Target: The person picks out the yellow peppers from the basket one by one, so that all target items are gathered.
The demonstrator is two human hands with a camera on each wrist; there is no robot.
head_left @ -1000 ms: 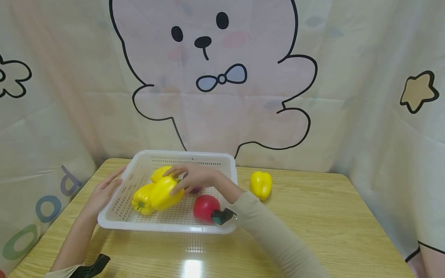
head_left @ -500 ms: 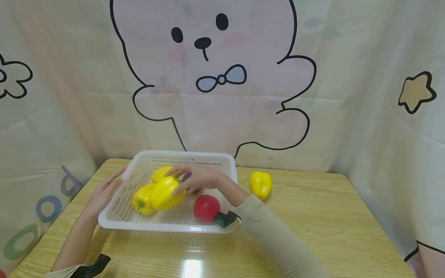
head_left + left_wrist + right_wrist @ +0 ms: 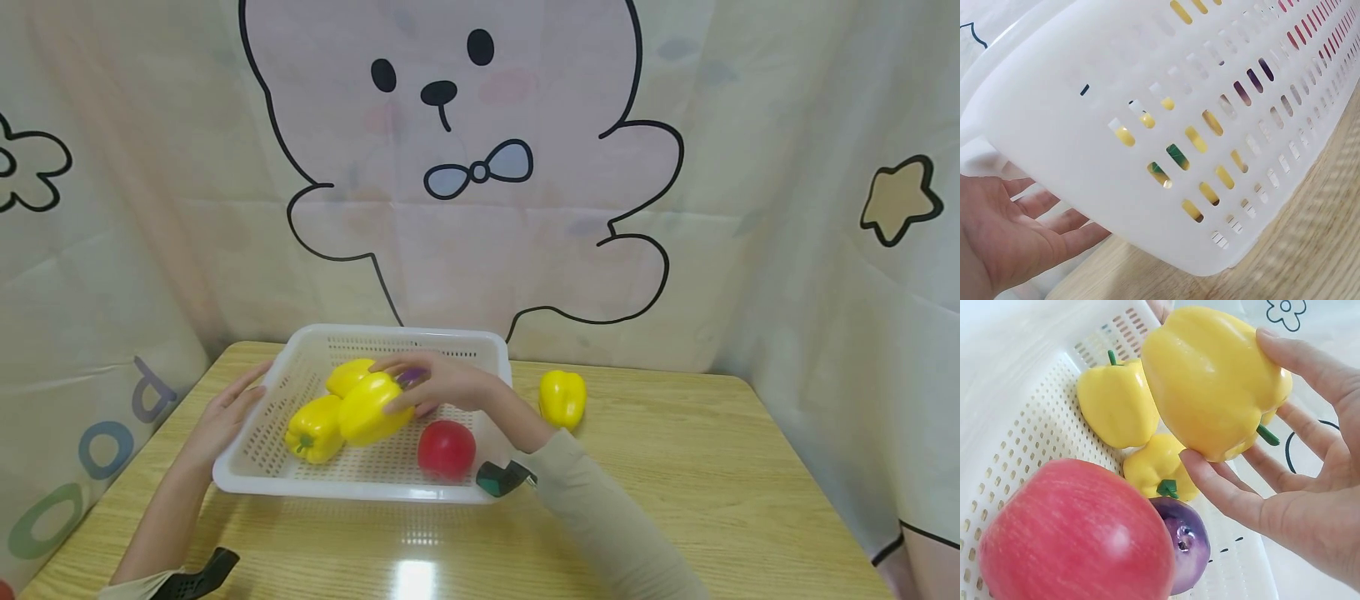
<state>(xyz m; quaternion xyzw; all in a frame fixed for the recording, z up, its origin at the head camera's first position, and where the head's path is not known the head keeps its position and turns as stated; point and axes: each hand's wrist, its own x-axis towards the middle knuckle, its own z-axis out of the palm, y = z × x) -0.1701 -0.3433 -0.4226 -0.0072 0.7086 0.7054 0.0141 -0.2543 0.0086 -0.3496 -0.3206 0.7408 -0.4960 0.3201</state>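
Note:
My right hand (image 3: 450,383) grips a yellow bell pepper (image 3: 367,412) between fingertips and thumb, above the bottom of a white perforated basket (image 3: 337,489). In the right wrist view the held pepper (image 3: 1210,381) is tilted, its green stem toward the palm. Two more yellow bell peppers lie in the basket, one at the left (image 3: 311,429) and one behind (image 3: 348,375). A glossy purple round piece (image 3: 1188,547) sits partly hidden under the right hand; its kind is unclear. Near the front right is a red apple (image 3: 446,450). My left hand (image 3: 225,417) rests with extended fingers against the basket's left end.
Another yellow bell pepper (image 3: 562,400) stands on the wooden table (image 3: 675,483), right of the basket. A cartoon-printed curtain (image 3: 555,250) hangs behind the table and at both sides.
The held yellow bell pepper has risen slightly and moved right with my right hand, away from the left pepper. More of the purple piece shows. My left hand and the basket stay put.

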